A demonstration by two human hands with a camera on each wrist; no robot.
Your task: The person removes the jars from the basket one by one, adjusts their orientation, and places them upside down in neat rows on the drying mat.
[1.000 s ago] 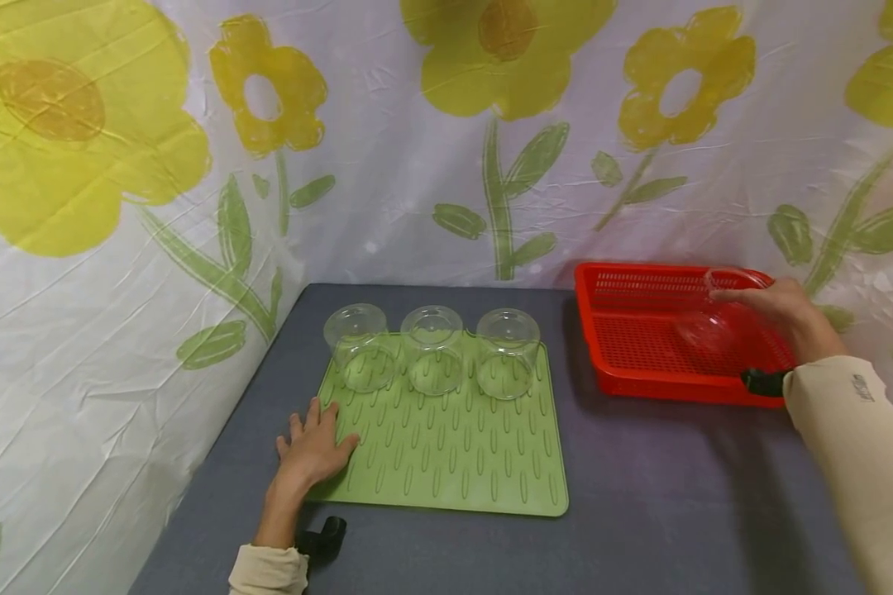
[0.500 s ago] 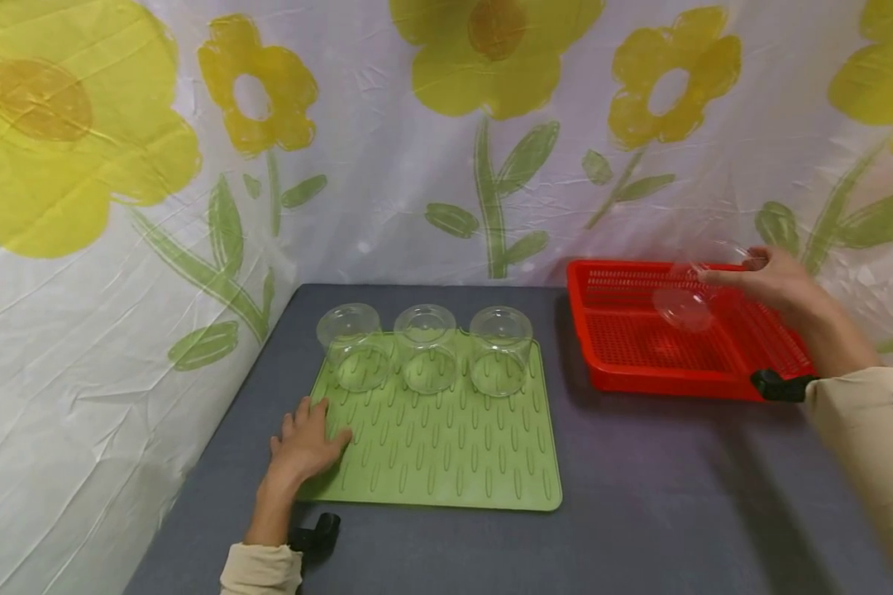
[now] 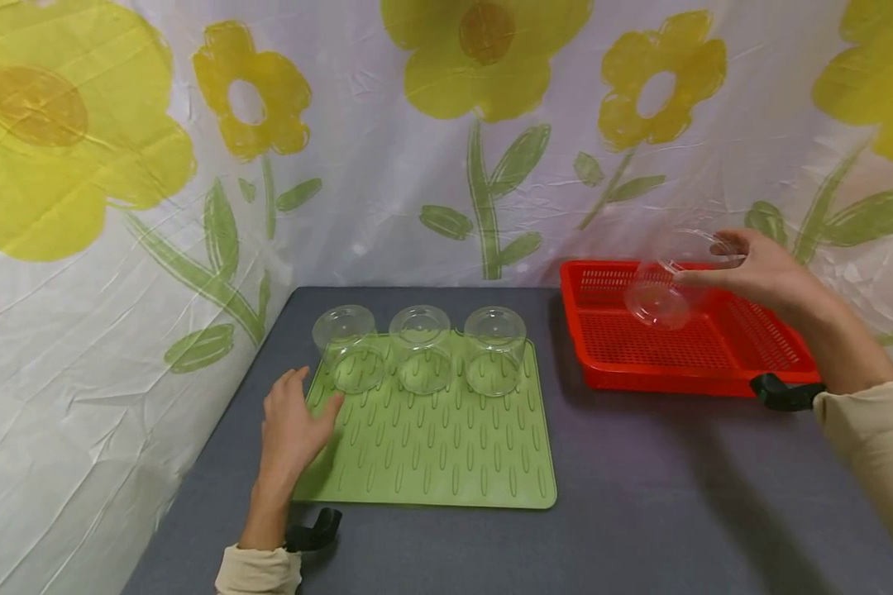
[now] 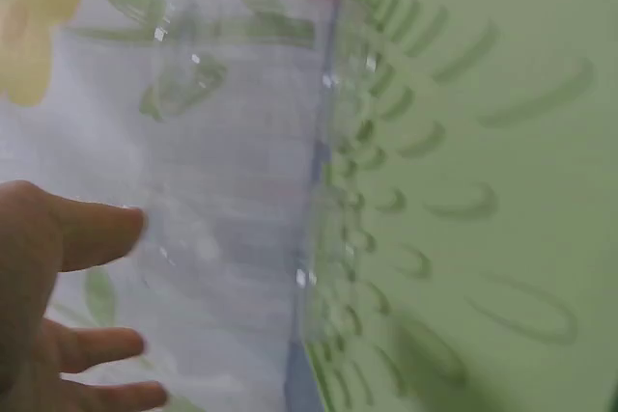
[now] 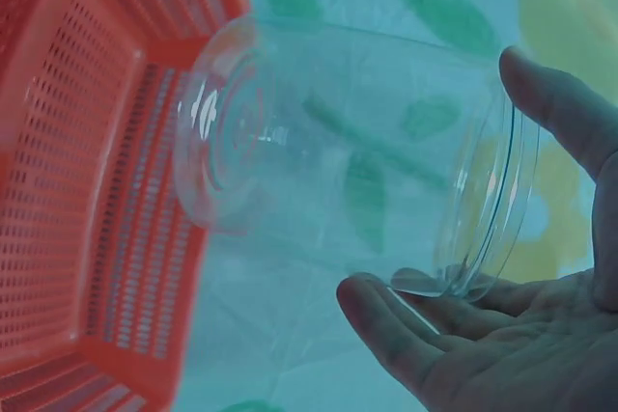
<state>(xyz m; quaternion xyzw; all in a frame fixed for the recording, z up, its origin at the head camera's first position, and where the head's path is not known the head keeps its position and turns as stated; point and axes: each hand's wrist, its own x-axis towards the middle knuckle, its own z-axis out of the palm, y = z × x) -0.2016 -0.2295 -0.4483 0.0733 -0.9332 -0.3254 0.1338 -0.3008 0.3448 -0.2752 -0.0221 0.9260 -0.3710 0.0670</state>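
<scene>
My right hand [image 3: 770, 268] grips a clear plastic jar [image 5: 338, 142] near its rim, thumb on one side and fingers on the other. In the head view the jar hangs over the red basket, its base toward the basket floor. Three similar clear jars, the left one [image 3: 348, 349], the middle one [image 3: 422, 351] and the right one [image 3: 494, 354], stand in a row along the far part of a green ridged mat [image 3: 432, 463]. My left hand [image 3: 292, 426] is over the mat's left edge, fingers spread and holding nothing; the left wrist view shows its thumb and fingers [image 4: 101, 346] apart.
The red perforated basket [image 3: 658, 378] sits at the back right of the dark grey table [image 3: 618, 496]. A cloth printed with yellow flowers [image 3: 372, 165] hangs behind the table and along its left side.
My right hand has lifted the jar up from the basket and moved it left. My left hand, earlier resting on the mat's left edge, has risen a little. The three jars have stayed in place.
</scene>
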